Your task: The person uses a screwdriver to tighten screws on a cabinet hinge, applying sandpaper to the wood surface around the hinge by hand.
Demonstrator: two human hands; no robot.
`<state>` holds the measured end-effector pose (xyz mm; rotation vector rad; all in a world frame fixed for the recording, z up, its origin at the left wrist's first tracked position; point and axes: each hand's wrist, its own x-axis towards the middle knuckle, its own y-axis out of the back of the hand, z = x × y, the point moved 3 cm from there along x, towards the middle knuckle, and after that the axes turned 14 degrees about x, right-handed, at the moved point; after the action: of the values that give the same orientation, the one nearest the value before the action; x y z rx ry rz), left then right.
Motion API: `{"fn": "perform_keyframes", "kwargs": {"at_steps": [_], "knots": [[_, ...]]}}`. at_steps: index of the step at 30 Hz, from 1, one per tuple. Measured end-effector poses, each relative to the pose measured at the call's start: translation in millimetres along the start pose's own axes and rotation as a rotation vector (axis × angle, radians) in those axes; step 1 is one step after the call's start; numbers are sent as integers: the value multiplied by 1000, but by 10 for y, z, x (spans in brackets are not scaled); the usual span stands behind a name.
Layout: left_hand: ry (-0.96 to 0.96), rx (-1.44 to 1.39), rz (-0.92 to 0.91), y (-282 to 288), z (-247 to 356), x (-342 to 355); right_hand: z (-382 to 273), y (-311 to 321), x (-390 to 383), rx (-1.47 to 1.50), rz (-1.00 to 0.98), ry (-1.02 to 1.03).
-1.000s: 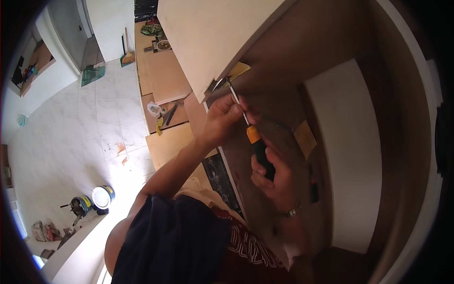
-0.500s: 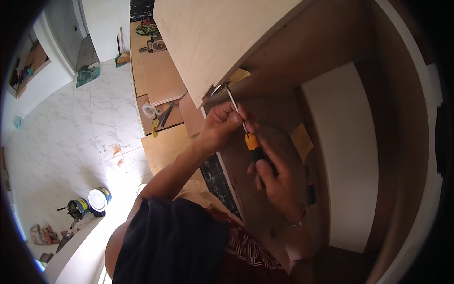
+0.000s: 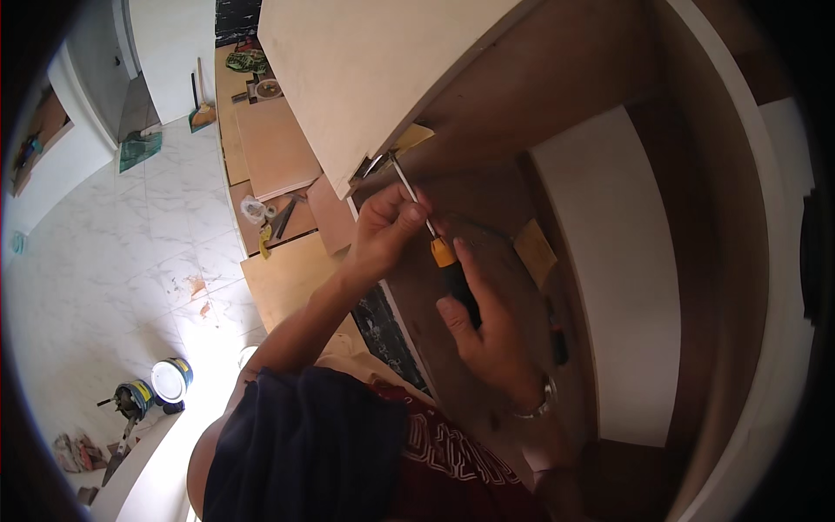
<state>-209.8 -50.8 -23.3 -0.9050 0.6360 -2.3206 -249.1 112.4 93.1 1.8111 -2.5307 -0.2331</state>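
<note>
A screwdriver [image 3: 444,253] with a yellow and black handle slants up to a metal hinge [image 3: 375,165] at the lower corner of a pale wooden panel [image 3: 348,78]. Its tip meets the hinge area, though the exact contact is too small to make out. My left hand [image 3: 383,230] is closed, pinching the shaft between thumb and fingers below the tip. Around the handle is my right hand [image 3: 500,339], its thumb on one side and a straightened forefinger along the other; the remaining fingers are hidden.
Brown boards form the cabinet interior, with a white panel [image 3: 609,261] at the right. A yellowish piece [image 3: 534,252] and a dark-handled tool [image 3: 557,335] lie inside. Left are stacked boards [image 3: 274,148], a hammer [image 3: 285,219], buckets [image 3: 172,379] and a broom [image 3: 202,113].
The whole view has shifted slightly, so the scene sits further left. My right fingers have loosened and straightened along the screwdriver handle, while my left hand still pinches the shaft.
</note>
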Motion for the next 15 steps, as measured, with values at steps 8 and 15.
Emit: {"fn": "perform_keyframes", "kwargs": {"at_steps": [8,15], "knots": [[-37,-55,-126,-96,49,30,99,-13,-150,-35,132,-180],[2,9,-39,-43,-12,30,-188,-16,-44,-375,87,-8]]}}
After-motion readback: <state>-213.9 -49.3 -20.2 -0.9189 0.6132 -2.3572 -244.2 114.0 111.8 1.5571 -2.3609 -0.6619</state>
